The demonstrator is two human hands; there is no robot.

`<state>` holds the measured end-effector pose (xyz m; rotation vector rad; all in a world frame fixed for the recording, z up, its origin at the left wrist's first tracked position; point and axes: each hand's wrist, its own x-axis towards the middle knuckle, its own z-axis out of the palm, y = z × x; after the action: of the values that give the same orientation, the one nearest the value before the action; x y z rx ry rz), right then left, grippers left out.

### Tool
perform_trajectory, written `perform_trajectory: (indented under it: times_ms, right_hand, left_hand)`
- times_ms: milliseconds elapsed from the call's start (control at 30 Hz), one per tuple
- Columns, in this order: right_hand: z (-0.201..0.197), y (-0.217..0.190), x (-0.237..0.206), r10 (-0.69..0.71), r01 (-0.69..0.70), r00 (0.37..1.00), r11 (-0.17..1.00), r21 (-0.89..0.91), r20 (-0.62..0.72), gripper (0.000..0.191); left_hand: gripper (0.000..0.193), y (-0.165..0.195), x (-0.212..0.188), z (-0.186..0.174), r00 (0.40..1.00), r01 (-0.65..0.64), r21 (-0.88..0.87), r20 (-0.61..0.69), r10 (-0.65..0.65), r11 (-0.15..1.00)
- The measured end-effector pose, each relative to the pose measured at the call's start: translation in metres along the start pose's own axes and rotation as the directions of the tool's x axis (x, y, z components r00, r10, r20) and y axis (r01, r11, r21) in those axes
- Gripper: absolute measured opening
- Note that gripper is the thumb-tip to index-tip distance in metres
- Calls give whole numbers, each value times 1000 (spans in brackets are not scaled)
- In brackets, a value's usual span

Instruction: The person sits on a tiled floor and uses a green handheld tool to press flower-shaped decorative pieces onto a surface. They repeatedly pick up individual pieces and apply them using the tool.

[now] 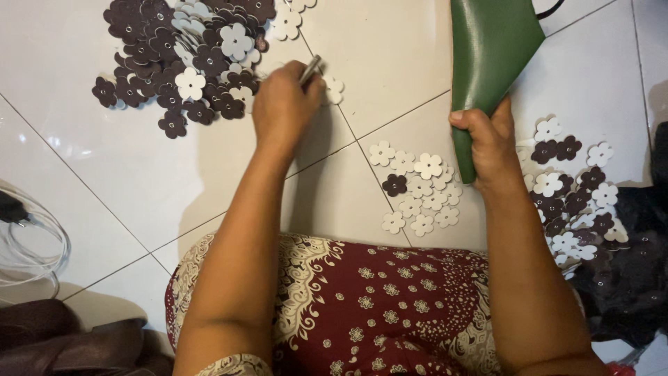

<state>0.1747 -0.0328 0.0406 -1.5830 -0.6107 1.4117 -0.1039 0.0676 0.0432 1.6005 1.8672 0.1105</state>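
Head view: my left hand (282, 104) grips what seems a metal tool (310, 69) by the flower pile (184, 59) at eleven o'clock, picking a cutout, while my right hand (490, 143) clamps the green sheet (487, 63), so next calls for a careful pinch.

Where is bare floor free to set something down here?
Bare tile lies between the big flower pile and the cable, left of the left hand, and at top between that hand and the green sheet. It is crowded by the small cluster and the right pile around the right hand.
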Motion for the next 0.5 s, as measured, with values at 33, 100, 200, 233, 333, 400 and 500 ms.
perform_trajectory:
  times_ms: [33,100,200,233,333,400,500]
  right_hand:
    - [1,0,0,-2,2,1000,1000,1,0,66]
    - [1,-1,0,-6,6,1000,1000,-16,3,67]
    - [2,-2,0,2,-1,1000,998,-55,6,72]
    - [2,-3,0,7,-6,1000,997,-71,6,74]
    - [3,-3,0,2,-2,1000,998,-70,3,74]
    - [2,-3,0,5,-5,1000,999,-54,8,74]
    - [1,-3,-1,-4,5,1000,999,-37,13,74]
  left_hand:
    - [23,2,0,5,1000,-8,19,16,7,1000]
    - [25,7,-3,16,999,-42,-1,34,42,999]
    - [25,15,-10,34,993,-111,-162,18,116,980]
    - [26,17,-12,39,992,-125,-241,3,130,962]
    - [26,17,-9,46,993,-92,-587,8,120,804]
    - [29,16,-4,46,988,-80,-794,19,155,603]
    - [34,13,2,42,964,-121,-929,-26,265,350]
